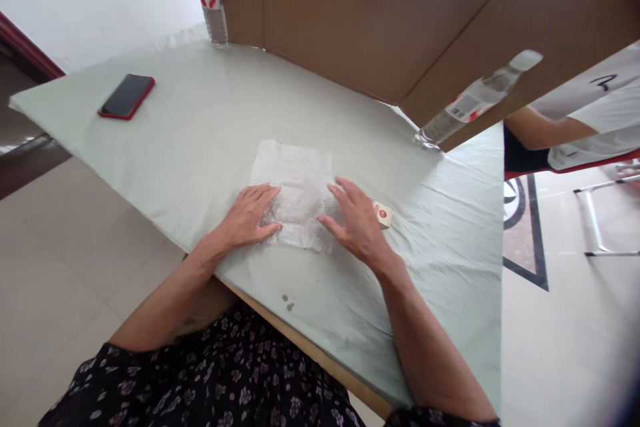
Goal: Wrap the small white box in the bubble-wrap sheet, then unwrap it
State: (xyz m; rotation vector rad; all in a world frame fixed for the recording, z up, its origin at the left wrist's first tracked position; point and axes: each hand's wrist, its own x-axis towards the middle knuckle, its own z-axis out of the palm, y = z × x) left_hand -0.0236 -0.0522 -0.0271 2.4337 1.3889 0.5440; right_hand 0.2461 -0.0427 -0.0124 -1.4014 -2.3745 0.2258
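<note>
A sheet of clear bubble wrap (pixel 297 203) lies flat on the pale green tablecloth in front of me. My left hand (pixel 251 217) rests on its left edge, palm down, with thumb and fingers apart. Over the right edge is my right hand (pixel 357 220), its fingers spread and fingertips at the wrap. Neither hand grasps anything. Just beyond the right hand stands a small cream-coloured box (pixel 383 214) with a red mark, partly hidden behind that hand.
A tall cardboard panel (pixel 340 13) stands across the back. Water bottles stand against it, one at the left (pixel 213 3) and a tilted-looking one at the right (pixel 475 103). A red-edged phone (pixel 127 97) lies far left. Another person's arm (pixel 545 128) shows at right.
</note>
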